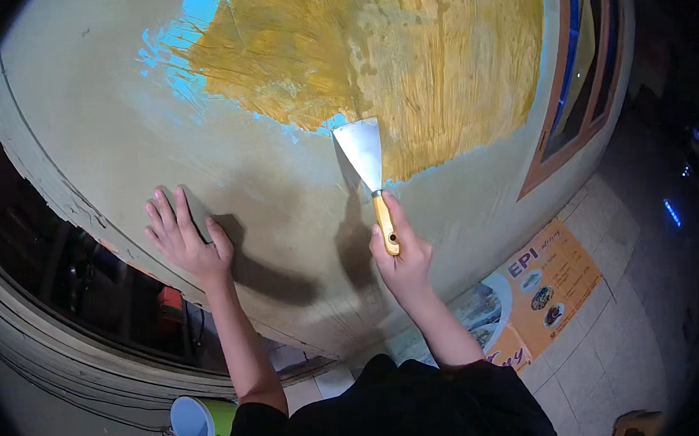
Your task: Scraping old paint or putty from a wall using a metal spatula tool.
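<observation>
My right hand (405, 252) grips the yellow handle of a paint scraper (362, 151). Its broad metal blade points up the wall (282, 216), with the tip at the lower border of a large ochre patch (431, 78) streaked with vertical marks. Bits of bright blue paint (190, 71) show along that patch's ragged edge, mostly at its upper left. Lower on the left, my left hand (190, 238) rests against the grey-beige painted surface with its fingers spread and nothing held. Both arms cast shadows beside them.
A wood-framed window (567, 111) stands at the right. To the left lies a dark doorway (92, 278) with a worn frame. A green bucket with a pale blue inside (192, 422) sits below. An orange printed banner (564, 285) covers part of the tiled floor (582, 372).
</observation>
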A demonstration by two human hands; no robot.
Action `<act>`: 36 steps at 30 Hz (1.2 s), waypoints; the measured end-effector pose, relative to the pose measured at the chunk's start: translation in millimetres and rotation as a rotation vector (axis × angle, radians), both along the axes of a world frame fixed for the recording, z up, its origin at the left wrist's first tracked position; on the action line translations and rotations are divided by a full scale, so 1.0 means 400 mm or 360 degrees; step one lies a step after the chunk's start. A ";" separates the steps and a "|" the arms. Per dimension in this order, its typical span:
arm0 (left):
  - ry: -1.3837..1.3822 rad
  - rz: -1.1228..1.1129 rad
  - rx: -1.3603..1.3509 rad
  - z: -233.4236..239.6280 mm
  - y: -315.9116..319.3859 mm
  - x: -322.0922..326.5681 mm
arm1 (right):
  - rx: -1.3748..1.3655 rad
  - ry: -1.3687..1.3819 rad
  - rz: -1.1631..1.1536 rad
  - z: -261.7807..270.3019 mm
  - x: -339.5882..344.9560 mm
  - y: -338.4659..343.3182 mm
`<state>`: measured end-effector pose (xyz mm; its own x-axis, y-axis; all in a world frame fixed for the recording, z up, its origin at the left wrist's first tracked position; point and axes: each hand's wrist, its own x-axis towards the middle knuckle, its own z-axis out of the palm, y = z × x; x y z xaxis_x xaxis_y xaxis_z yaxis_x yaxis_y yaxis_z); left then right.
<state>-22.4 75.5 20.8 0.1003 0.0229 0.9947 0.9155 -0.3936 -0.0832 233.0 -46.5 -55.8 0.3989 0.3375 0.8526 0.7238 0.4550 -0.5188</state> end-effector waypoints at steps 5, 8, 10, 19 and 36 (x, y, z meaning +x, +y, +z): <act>0.0019 -0.0002 -0.0032 -0.003 0.002 0.001 | 0.0047 0.0031 0.0022 -0.021 0.002 0.019; 0.0025 0.0011 -0.0044 -0.003 0.002 -0.003 | -0.0001 0.0080 0.0021 0.020 -0.003 0.030; 0.0018 -0.0006 -0.0058 -0.005 -0.002 -0.009 | -0.0173 0.0195 0.0116 0.043 -0.007 0.016; 0.0003 -0.0029 -0.0106 -0.001 -0.007 -0.006 | -0.0053 0.0048 -0.0063 0.022 -0.022 0.005; -0.0038 0.0005 -0.0083 0.001 -0.005 0.007 | -0.0025 -0.0042 -0.0046 0.031 0.007 0.014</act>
